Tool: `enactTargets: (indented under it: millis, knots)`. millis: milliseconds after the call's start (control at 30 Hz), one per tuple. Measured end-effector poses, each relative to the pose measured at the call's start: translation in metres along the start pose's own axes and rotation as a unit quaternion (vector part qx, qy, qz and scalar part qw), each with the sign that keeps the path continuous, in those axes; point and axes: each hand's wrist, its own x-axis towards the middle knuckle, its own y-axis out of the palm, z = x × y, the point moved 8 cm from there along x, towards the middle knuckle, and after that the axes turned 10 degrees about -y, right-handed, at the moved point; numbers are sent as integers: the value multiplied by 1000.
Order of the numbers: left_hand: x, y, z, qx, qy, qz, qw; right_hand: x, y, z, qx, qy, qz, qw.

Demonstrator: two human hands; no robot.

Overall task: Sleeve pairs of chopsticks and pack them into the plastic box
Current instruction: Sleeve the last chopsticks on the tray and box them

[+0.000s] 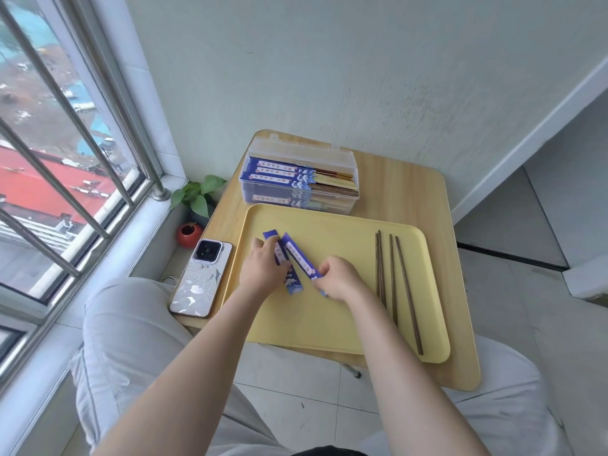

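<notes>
Two blue paper sleeves lie on the yellow tray (345,324), left of its middle. My left hand (263,268) rests on the left sleeve (292,281), fingers over its upper part. My right hand (339,278) pinches the near end of the right sleeve (299,255). Several dark wooden chopsticks (393,278) lie loose on the tray's right side. The clear plastic box (299,179) stands open behind the tray, holding several sleeved pairs.
A phone (200,281) in a white patterned case lies left of the tray on the small wooden table (411,192). A potted plant (194,205) in a red pot stands by the window sill. A wall is behind the table.
</notes>
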Motion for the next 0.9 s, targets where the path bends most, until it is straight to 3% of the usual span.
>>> enactTargets:
  millis: [100,167,267,367,467,533,600,667,733,900]
  knots:
    - [-2,-3,-4,-46,-11,12,999,-3,-22,-6,167,-7,-104,981]
    - [-11,-16,-18,7,54,-57,997,-6,-34,-6,243,-28,-144,959]
    - [-28,-27,-54,151,189,-169,956,-9,-41,2,310,-47,-125,941]
    - [-31,-18,-77,174,229,-97,953,-10,-41,7,344,-58,-80,934]
    - [-26,-12,-76,138,153,-33,978,-9,-45,-1,360,-53,-77,928]
    - [-26,-7,-70,111,115,-12,987,-8,-56,-20,333,-27,-131,933]
    - [-26,-1,-63,66,81,21,994,-10,-71,-41,215,5,-199,956]
    - [-27,9,-63,10,47,70,996,-15,-81,-65,71,57,-219,971]
    - [-33,22,-65,-81,2,126,989,-20,-80,-83,-13,96,-194,976]
    - [-47,57,-72,-273,-133,212,929,-23,-71,-92,-61,107,-155,980]
